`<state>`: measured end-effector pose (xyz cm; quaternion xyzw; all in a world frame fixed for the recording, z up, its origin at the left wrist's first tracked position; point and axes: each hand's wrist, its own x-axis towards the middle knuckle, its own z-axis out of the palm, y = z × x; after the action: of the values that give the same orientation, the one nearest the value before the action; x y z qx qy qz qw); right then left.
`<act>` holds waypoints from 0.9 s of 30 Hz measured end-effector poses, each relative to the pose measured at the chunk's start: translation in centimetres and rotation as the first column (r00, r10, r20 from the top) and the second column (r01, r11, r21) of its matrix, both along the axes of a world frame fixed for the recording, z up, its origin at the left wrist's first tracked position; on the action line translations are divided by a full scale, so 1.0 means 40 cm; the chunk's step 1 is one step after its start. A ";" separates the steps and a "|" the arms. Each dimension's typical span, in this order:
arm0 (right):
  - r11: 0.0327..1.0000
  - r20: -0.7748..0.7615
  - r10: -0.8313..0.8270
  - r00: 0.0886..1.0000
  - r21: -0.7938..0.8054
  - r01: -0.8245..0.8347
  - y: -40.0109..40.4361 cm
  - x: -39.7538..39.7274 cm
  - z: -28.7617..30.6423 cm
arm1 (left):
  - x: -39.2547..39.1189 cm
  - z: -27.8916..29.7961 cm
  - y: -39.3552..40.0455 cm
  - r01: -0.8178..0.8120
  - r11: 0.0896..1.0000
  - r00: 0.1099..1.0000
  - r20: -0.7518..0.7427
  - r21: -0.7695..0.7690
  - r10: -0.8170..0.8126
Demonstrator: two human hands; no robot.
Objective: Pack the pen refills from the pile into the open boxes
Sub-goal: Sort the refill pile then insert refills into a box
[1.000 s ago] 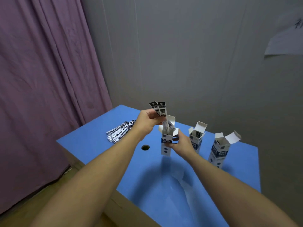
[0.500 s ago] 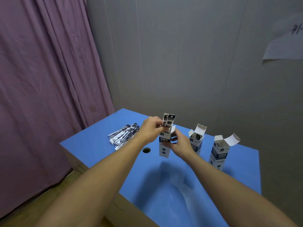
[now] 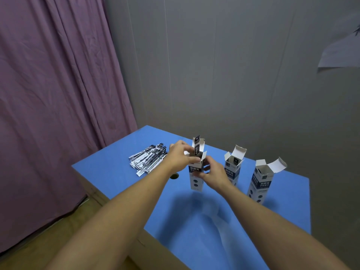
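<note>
Your pen refills (image 3: pixel 197 148) stand upright in the mouth of the left box (image 3: pixel 196 178), their printed tops poking out above its open flaps. That box stands on the blue table (image 3: pixel 116 168), the nearest to the left of three. Your right hand (image 3: pixel 211 173) curls its fingers and thumb round the box's upper body from the right side, holding it steady. Your left hand (image 3: pixel 180 155) sits against the left flap at the box mouth, thumb stretched toward the refills; whether its fingers pinch the refills or only touch the flap cannot be told from here. The pile of refills (image 3: pixel 148 159) lies flat on the table to the far left, well apart from the boxes, fanned out in their black and white wrappers. The middle box (image 3: pixel 232 170) stands just right of your right hand, flaps up, with something dark showing inside. The right box (image 3: pixel 261 182) stands further right, its lid flap bent back. A round hole (image 3: pixel 174 175) in the table shows just beneath your left wrist
</note>
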<state>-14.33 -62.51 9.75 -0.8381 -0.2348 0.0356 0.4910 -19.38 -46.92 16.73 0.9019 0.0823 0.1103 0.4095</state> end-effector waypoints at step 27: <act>0.981 -0.081 -0.156 0.984 -0.131 0.144 0.124 0.201 -0.057 | -0.039 -0.167 0.177 -0.172 0.985 0.984 0.036 0.000 0.172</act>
<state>-6.28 -57.54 7.46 -0.8801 -0.1454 0.0513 0.4491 -20.95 -39.85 10.05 0.8900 0.1523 0.1617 0.3983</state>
